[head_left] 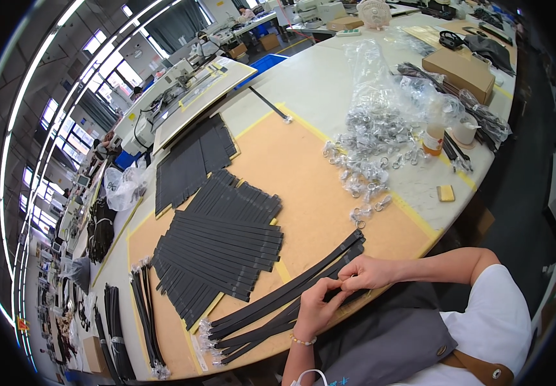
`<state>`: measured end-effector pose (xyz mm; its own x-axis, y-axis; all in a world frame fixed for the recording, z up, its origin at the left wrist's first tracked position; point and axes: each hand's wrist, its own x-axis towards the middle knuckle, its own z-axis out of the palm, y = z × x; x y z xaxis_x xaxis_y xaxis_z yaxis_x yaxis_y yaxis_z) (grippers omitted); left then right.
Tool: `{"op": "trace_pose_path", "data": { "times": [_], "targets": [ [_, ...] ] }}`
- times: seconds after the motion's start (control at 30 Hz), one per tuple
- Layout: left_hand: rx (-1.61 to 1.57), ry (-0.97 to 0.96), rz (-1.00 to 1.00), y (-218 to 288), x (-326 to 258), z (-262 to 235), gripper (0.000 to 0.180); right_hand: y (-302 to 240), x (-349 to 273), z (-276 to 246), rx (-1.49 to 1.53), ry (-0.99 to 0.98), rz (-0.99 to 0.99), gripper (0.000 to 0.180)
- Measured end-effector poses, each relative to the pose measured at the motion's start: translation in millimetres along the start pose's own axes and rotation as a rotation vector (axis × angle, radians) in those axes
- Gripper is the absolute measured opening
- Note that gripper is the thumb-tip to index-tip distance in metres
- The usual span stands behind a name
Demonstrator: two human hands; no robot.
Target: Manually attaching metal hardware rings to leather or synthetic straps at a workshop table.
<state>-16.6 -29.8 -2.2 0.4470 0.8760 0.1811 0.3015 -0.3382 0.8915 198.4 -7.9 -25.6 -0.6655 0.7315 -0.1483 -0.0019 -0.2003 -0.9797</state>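
My left hand and my right hand meet at the near edge of the brown board. Both pinch the end of a long black strap that lies diagonally across the board's front edge. Whatever small part sits between the fingertips is hidden. More straps of the same kind lie beside it, with metal rings at their lower left ends. Loose metal rings lie just beyond my right hand.
A fanned stack of flat black strips covers the board's left half. Clear bags of metal rings, a small bottle, a cup and a cardboard box sit farther back. Finished straps lie left.
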Motion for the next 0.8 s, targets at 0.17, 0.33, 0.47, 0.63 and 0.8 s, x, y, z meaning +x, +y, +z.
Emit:
{"op": "trace_pose_path", "data": {
  "times": [0.17, 0.33, 0.47, 0.63, 0.8],
  "targets": [
    [-0.037, 0.000, -0.016, -2.1, -0.7, 3.6, 0.020, 8.7, 3.1, -4.1, 0.095, -0.033, -0.034, 0.037],
    [-0.099, 0.028, -0.013, -6.9, 5.4, 2.0, 0.020, -17.3, -6.5, -18.0, -0.051, -0.094, 0.039, 0.032],
    [-0.102, 0.039, -0.008, -15.1, 1.1, 5.4, 0.021, -21.0, -9.5, -24.8, -0.217, -0.162, -0.030, 0.032],
    [0.024, 0.005, 0.043, -3.3, 6.7, 7.9, 0.021, -19.1, -14.2, -21.3, -0.302, -0.095, -0.096, 0.033],
    [0.042, -0.018, 0.037, -4.9, 6.4, 13.0, 0.020, 5.7, -10.5, -20.8, -0.256, -0.055, -0.157, 0.033]
  ]
}}
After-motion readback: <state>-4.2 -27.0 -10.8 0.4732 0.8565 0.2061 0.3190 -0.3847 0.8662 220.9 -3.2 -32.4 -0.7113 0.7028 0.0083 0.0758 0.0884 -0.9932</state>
